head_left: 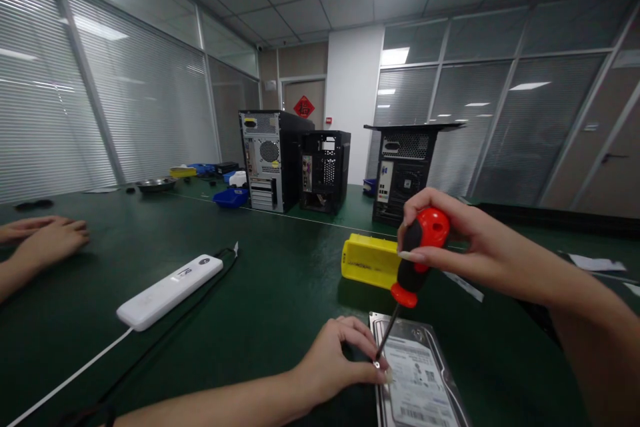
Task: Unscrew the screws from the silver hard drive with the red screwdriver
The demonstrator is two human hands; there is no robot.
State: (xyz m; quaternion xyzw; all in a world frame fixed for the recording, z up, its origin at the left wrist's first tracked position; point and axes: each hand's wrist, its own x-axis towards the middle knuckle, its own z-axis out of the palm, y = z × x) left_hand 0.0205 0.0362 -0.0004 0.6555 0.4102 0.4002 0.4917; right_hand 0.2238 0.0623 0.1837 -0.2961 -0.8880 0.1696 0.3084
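My right hand grips the red and black handle of a screwdriver, which slants down to the left. Its tip meets a small silver screw pinched between the thumb and fingers of my left hand. Both are over the left edge of a hard drive lying flat, its white label facing up. Just beyond the drive, a yellow plastic bin rests on its side, partly hidden by the screwdriver and my right hand.
On the green table a white power strip trails its cable at left. Another person's hands rest at the far left. Computer cases stand at the back, with a blue bin and a metal bowl nearby.
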